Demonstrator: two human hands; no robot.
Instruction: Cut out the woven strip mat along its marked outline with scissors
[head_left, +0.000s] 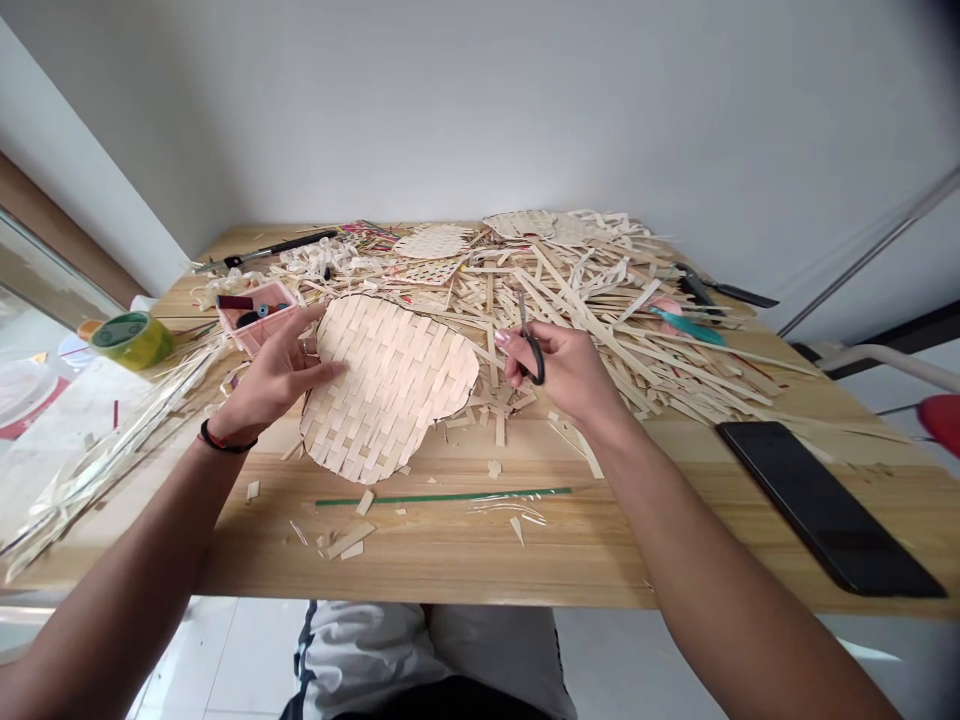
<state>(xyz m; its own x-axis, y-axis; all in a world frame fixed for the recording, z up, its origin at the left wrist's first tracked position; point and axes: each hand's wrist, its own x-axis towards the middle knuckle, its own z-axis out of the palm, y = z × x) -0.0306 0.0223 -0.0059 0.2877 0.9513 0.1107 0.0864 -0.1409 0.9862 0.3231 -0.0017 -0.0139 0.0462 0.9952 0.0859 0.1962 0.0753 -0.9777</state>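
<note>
Head view: a woven mat (394, 390) between the hands, its left edge pinched by the left hand (276, 372), its right edge just beside the scissors (535, 354) gripped in the right hand (568, 365).

I can't make out every fingertip of the left hand (279, 375) behind the woven piece (390, 385); the right hand (561, 365) partly covers the scissors (535, 358). Toward nine o'clock, small items (262, 311) in the pink box (260, 335) are too tiny to name; at three o'clock, a red object (941, 420) is cut off.

We see an indoor craft corner: pale strips (637, 350) (a whole heap) on the wooden table (555, 570), plain wall (465, 120) behind it, tiled floor (255, 655) below it.
</note>
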